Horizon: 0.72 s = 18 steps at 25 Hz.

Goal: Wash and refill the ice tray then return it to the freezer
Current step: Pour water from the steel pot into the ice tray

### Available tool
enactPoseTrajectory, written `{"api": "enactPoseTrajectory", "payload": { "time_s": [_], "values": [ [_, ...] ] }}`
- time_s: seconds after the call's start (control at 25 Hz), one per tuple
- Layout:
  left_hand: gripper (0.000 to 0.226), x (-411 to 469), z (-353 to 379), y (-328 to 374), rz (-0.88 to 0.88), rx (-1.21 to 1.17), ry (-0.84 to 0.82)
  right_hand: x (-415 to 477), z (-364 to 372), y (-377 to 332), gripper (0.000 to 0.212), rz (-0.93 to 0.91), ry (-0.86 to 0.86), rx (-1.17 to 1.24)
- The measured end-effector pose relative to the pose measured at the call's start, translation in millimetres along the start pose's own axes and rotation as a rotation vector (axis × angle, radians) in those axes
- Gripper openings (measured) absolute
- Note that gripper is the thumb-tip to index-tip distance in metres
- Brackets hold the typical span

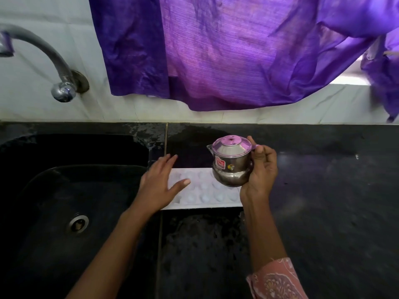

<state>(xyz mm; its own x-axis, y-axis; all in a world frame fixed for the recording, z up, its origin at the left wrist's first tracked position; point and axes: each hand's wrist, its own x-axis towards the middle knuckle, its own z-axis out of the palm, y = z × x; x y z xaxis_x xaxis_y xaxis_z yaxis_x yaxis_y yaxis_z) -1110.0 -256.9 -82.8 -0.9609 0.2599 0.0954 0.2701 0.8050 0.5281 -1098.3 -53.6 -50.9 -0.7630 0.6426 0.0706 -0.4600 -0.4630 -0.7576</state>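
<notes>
From my head camera I look down at a black tabletop point(323, 190). The white ice tray point(203, 192) lies flat on it, in the middle of what I see. Its long side runs from 9 o'clock to 3 o'clock.

My left hand point(159, 186) is over the 9 o'clock end of the tray. Its fingers are straight and spread out, and it holds nothing. I cannot tell if it presses on the tray or only lies just above it.

My right hand point(262, 169) grips a small steel pot point(232, 162). My fingers curl round its side at 3 o'clock. The pot has its lid on and stands about upright. It hangs over the 3 o'clock end of the tray, and its little spout points to 9 o'clock. A pink sleeve point(278, 279) shows on my right arm.

At 9 o'clock from the tray, just beside it, is a deep black sink point(32, 190) with a round drain point(78, 223). A shiny tap point(54, 61) curves out of the white wall point(43, 108) at 10 o'clock. A purple cloth point(226, 50) hangs down at 12 o'clock. The tabletop looks wet near the tray.
</notes>
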Motion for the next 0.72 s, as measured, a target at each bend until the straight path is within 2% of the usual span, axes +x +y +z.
{"api": "enactPoseTrajectory", "payload": {
  "time_s": [0.08,0.28,0.72],
  "values": [
    [0.131,-11.9,0.9,-19.9,-0.068,0.11,-0.014,3.0,-6.9,-4.6,0.015,-0.029,0.02,-0.006],
    [0.139,-25.1,2.1,-41.4,-0.184,0.147,-0.138,10.0,-25.0,-12.2,0.016,-0.119,0.089,-0.06],
    [0.154,-13.2,4.2,-44.3,-0.183,0.166,-0.316,24.8,-50.8,-10.8,0.017,-0.152,0.137,-0.172]
  ]
}}
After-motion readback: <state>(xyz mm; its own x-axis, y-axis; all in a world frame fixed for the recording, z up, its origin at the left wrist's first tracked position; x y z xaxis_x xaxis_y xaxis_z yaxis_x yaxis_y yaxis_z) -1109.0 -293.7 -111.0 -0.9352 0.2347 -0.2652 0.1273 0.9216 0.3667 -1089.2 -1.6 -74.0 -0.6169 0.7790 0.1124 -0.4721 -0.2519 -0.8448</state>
